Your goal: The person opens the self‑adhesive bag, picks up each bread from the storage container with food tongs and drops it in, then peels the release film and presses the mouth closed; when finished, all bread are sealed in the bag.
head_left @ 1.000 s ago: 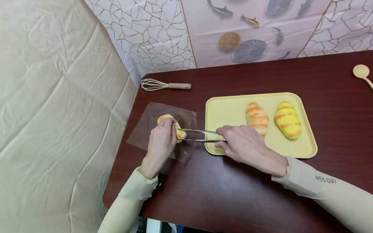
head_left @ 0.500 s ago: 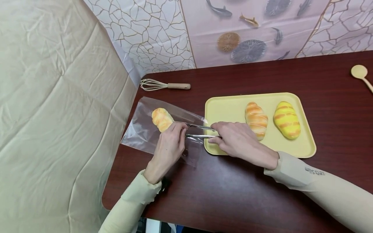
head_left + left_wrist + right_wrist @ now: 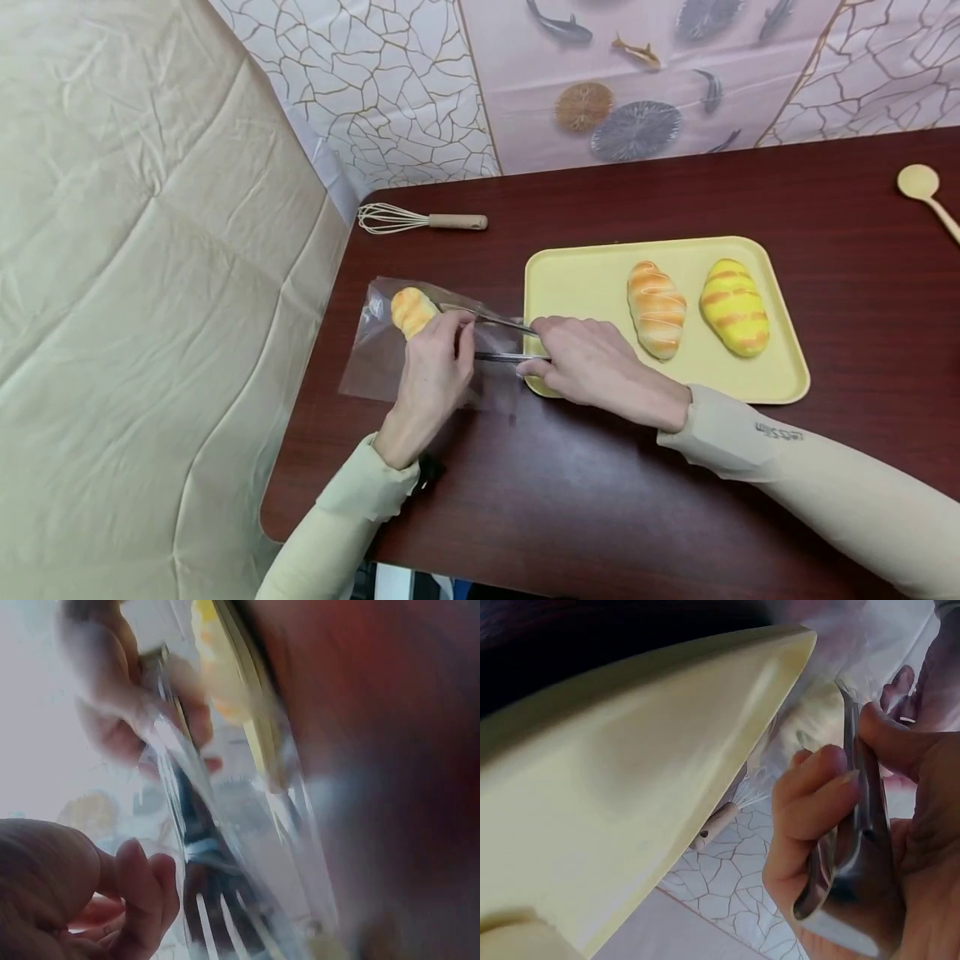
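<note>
A clear plastic bag [image 3: 371, 367] lies on the left of the table with a pale golden bread roll [image 3: 412, 311] inside it. With thumb and fingers my left hand [image 3: 431, 367] pinches the bag near its mouth, covering part of the roll. Metal tongs [image 3: 501, 321] reach into the bag from the right, their arms spread apart. My right hand [image 3: 596, 358] grips them, thumb on one arm and fingers on the other, as the right wrist view shows on the tongs [image 3: 866, 877]. The tong tips are hidden behind the left hand and film.
A yellow tray [image 3: 573, 271] sits right of the bag, under the right hand. On it lie an orange-striped bread [image 3: 656, 308] and a yellow bread [image 3: 735, 308]. Behind the bag is a whisk [image 3: 457, 222]; a spoon [image 3: 918, 182] lies far right.
My left hand has moved right, off the roll to the bag's mouth, uncovering more of the roll. The right hand has shifted slightly left with the tongs, whose arms have spread since half a second ago.
</note>
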A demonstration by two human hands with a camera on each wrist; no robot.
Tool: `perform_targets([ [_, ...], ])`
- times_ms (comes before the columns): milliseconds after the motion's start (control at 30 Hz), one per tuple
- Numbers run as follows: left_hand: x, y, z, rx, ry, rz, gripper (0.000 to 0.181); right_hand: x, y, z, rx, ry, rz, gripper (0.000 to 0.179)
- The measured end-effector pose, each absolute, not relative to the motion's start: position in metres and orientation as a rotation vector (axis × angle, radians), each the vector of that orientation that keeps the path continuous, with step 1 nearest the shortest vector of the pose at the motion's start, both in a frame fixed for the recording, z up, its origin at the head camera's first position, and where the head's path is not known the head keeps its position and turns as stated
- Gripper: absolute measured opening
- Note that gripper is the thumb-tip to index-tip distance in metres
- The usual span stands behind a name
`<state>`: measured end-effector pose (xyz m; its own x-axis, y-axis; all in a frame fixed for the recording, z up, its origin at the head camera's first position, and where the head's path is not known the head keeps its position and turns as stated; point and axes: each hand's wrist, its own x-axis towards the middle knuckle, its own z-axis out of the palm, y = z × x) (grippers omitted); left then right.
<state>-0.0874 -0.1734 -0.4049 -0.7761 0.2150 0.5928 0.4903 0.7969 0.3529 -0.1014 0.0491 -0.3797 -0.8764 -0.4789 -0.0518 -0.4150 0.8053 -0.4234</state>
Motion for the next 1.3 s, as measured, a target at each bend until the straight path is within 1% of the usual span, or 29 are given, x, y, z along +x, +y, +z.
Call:
perform_targets([
  [133, -0.090, -0.176, -0.394, -0.439, -2.469, -0.669, 0.008, -0.096, 0.059, -0.374, -0.643, 2.798, -0.555, 0.034],
  [267, -0.092, -0.177, -0.387, -0.409, -2.504, -0.702, 0.009, -0.093, 0.064, -0.374, -0.609, 2.783, -0.533, 0.033],
  [533, -0.092, -0.174, -0.388, -0.425, -2.538, -0.690, 0.010, -0.092, 0.048, -0.387, -0.682, 2.876, -0.556, 0.031],
  [700, -0.094, -0.175, -0.389, -0.443, -2.523, -0.630, 0.009, -0.088, 0.046, -0.386, -0.687, 2.938, -0.661, 0.036],
  [1067, -0.093, -0.171, -0.391, -0.446, -2.548, -0.681, 0.011, -0.091, 0.028, -0.386, -0.755, 2.956, -0.689, 0.031],
  [1300, -0.097, -0.176, -0.391, -0.382, -2.528, -0.703, 0.010, -0.097, 0.021, -0.388, -0.766, 2.870, -0.687, 0.031],
])
